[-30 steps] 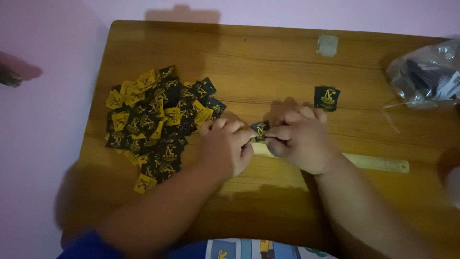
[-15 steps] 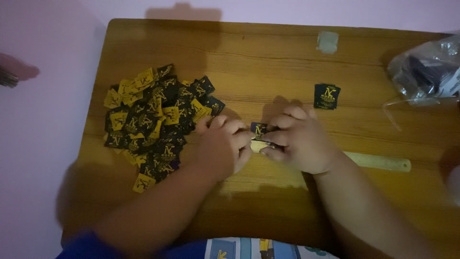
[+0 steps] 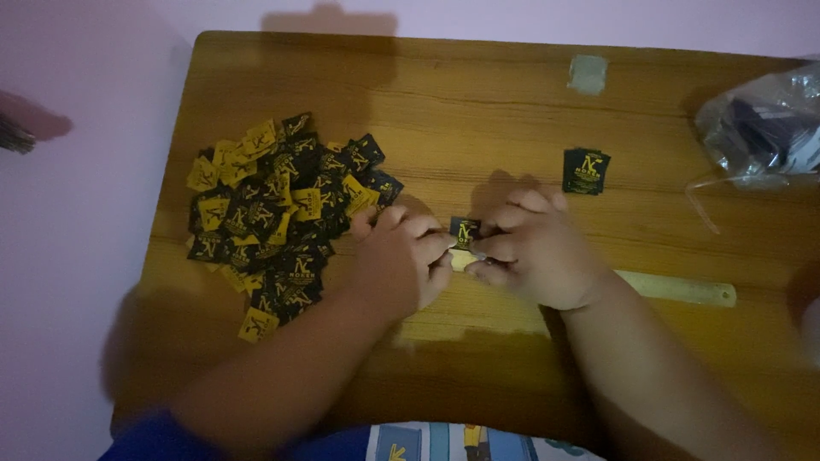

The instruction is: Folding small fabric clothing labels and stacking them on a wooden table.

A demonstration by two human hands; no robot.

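Both hands pinch one small black-and-yellow label (image 3: 464, 230) between their fingertips: the left hand (image 3: 401, 265) and right hand (image 3: 538, 256) meet over the end of a pale ruler (image 3: 683, 288) on the wooden table (image 3: 478, 102). Compared with a second ago, the label sits lower against the ruler and the fingers have closed tighter, suggesting a fold being pressed. The loose label pile (image 3: 273, 222) lies left; a finished stack (image 3: 586, 171) lies right, unchanged.

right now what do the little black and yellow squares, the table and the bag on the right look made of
Squares, including the one both hands pinch: likely woven fabric labels, matte, lying limp and overlapping.
Table: wood or wood veneer, glossy, grain lines visible.
Bag: thin clear plastic, crinkled with shiny highlights.
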